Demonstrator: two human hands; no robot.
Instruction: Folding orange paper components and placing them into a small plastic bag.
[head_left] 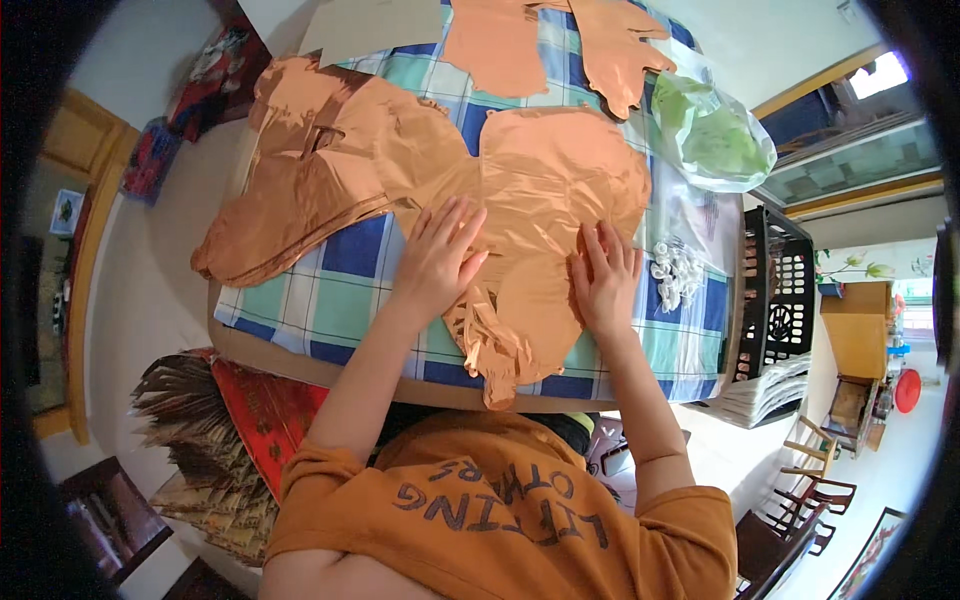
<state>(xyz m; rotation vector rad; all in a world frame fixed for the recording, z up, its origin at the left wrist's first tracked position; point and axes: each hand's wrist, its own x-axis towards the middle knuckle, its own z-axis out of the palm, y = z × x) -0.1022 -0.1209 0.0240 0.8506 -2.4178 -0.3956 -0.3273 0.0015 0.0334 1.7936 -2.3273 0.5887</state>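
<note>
Work is judged part done: the copper-coloured foil piece lies spread beneath and between the hands, but creases cross it and the crumpled foil strips, nearer the body than the hands, appear unsmoothed; whether the foil stack left of the left hand is finished cannot be told. Left hand: loosely open, thumb apart, laid on the foil, grasping nothing visible. Right hand: fingers slightly spread, resting at the foil's right edge; any pinch cannot be confirmed.
</note>
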